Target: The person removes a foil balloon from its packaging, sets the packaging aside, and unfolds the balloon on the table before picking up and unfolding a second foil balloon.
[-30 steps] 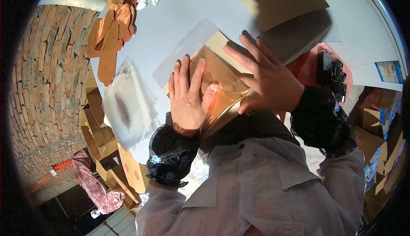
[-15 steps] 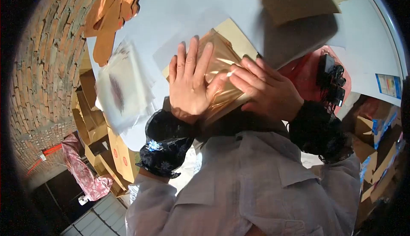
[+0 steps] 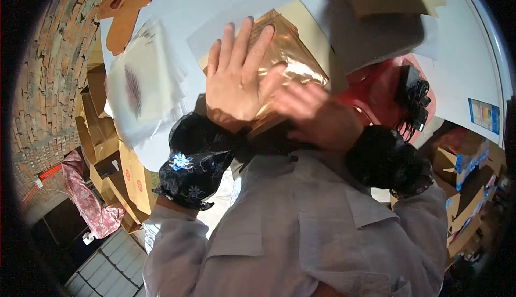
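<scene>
Shiny copper-coloured foil (image 3: 295, 55) lies over a cream sheet (image 3: 309, 20) on the white table. My left hand (image 3: 236, 82) rests flat on the left part of the foil, its fingers spread and pointing away from me. Over the foil's lower right part is my right hand (image 3: 322, 114), its fingers stretched out towards the left hand and smeared by motion. Whether the right hand touches the foil cannot be made out. A clear film edge shows beyond the sheet.
Clear plastic sheets with a dark smudge (image 3: 142, 85) lie at the left, below copper-coloured strips (image 3: 123, 23). A red bag (image 3: 376, 90) and black cords (image 3: 416, 101) are at the right. Cardboard boxes (image 3: 134, 181) stand beside the table.
The foil and cream sheet appear slightly higher in view. My right hand has shifted down and left relative to the foil, baring more of its right side. The left hand stays spread on it.
</scene>
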Demonstrator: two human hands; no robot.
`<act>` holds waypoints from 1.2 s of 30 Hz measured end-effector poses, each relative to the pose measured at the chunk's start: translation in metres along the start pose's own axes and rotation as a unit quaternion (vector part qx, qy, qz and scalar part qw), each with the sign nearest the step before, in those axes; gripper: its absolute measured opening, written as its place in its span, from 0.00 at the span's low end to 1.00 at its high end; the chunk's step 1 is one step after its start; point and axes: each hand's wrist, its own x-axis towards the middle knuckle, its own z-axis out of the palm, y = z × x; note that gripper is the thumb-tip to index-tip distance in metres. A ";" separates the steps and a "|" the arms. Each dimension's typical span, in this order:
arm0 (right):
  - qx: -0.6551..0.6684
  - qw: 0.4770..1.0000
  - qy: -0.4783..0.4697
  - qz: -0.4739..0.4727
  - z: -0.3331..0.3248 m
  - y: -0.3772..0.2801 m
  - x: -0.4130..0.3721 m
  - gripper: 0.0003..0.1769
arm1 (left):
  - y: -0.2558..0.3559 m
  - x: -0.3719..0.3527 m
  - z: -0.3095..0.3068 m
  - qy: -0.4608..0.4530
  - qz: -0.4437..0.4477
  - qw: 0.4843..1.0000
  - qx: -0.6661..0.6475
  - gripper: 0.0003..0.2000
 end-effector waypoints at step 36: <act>-0.103 0.979 0.062 0.166 -0.064 0.028 0.011 0.53 | -0.003 -0.002 -0.005 0.001 0.016 0.999 -0.034 0.40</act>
